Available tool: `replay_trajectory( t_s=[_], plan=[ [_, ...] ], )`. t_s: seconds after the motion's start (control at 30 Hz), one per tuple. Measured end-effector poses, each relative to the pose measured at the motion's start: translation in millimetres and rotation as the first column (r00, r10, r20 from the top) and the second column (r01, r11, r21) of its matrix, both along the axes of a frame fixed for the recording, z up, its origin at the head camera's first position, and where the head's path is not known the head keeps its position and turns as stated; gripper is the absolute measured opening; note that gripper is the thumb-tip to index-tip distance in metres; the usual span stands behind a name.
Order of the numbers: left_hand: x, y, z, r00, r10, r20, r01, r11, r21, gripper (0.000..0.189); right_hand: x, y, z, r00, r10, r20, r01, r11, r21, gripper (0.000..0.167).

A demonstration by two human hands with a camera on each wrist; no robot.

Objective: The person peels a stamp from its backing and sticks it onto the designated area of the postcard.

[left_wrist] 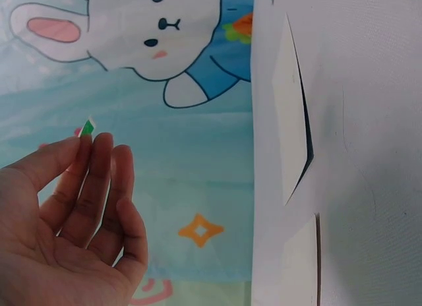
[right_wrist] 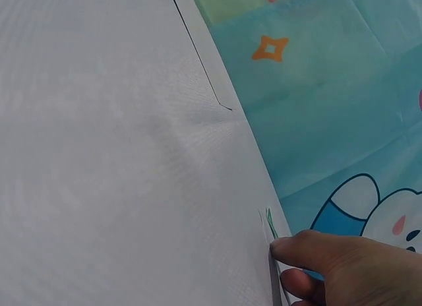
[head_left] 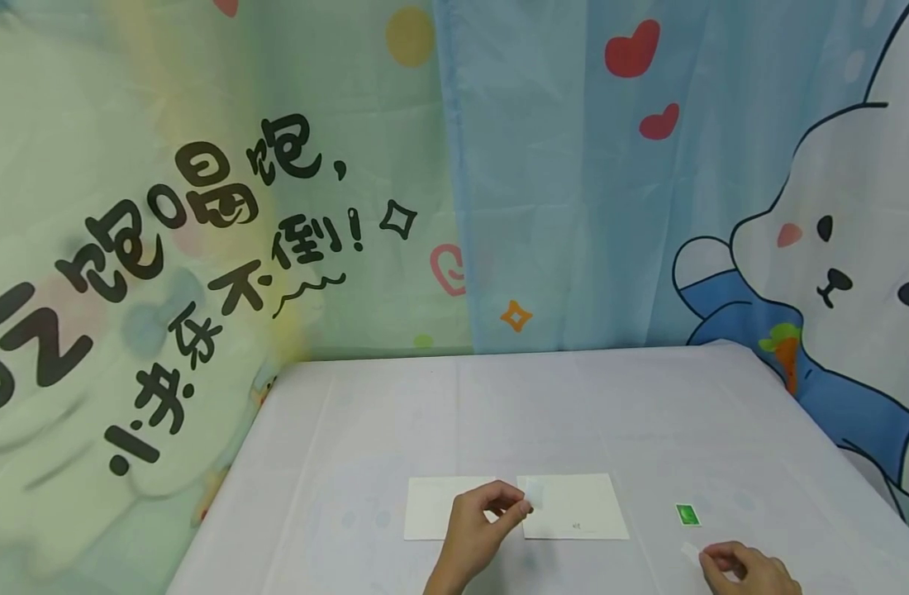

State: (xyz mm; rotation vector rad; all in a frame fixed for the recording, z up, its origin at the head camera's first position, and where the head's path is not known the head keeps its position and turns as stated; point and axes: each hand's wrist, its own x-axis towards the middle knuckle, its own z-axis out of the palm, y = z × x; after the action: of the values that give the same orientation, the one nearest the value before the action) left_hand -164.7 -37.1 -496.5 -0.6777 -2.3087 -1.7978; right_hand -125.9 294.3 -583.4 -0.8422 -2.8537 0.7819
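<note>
My left hand point(head_left: 478, 529) pinches a small green stamp point(left_wrist: 88, 126) with a white edge between thumb and index finger; the other fingers are loosely bent. It is over the neighbouring edges of two white cards, the left card point(head_left: 428, 508) and the right card point(head_left: 581, 504), which has a tiny dark mark near its lower edge. At the table's right, my right hand point(head_left: 752, 572) pinches a small pale slip of paper point(head_left: 689, 551) between thumb and fingertips. Just beyond this hand, a green stamp point(head_left: 688, 515) with a white border lies flat.
A white cloth covers the table point(head_left: 365, 421). Behind it hangs a printed curtain point(head_left: 544, 182) with hearts, dark lettering and a white cartoon animal at the right. The curtain also runs down the table's left side.
</note>
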Motion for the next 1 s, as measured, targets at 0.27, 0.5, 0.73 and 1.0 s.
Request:
replay_trajectory(
  t_s=[0.27, 0.5, 0.73, 1.0],
  plan=[
    [0.2, 0.2, 1.3, 1.0, 0.011, 0.024, -0.011, 1.0, 0.009, 0.015, -1.2, 1, 0.8, 1.0, 0.014, 0.002, -0.014, 1.0, 0.013, 0.019],
    [0.6, -0.8, 0.0, 1.0, 0.008, 0.012, -0.008, 1.0, 0.009, 0.014, -1.6, -4, 3.8, 0.999, -0.044, 0.02, 0.045, 0.997, -0.06, 0.02],
    [0.0, -1.2, 0.5, 1.0, 0.002, 0.007, -0.002, 1.0, 0.013, 0.014, 1.6, -18, 25.5, 0.985, -0.115, -0.127, 0.101, 0.989, -0.112, 0.022],
    [0.5, -0.8, 1.3, 1.0, 0.002, 0.023, -0.002, 1.0, 0.022, 0.015, -1.2, -39, 44.4, 0.928, -0.067, -0.367, 0.041, 0.996, -0.077, 0.016]
  ],
)
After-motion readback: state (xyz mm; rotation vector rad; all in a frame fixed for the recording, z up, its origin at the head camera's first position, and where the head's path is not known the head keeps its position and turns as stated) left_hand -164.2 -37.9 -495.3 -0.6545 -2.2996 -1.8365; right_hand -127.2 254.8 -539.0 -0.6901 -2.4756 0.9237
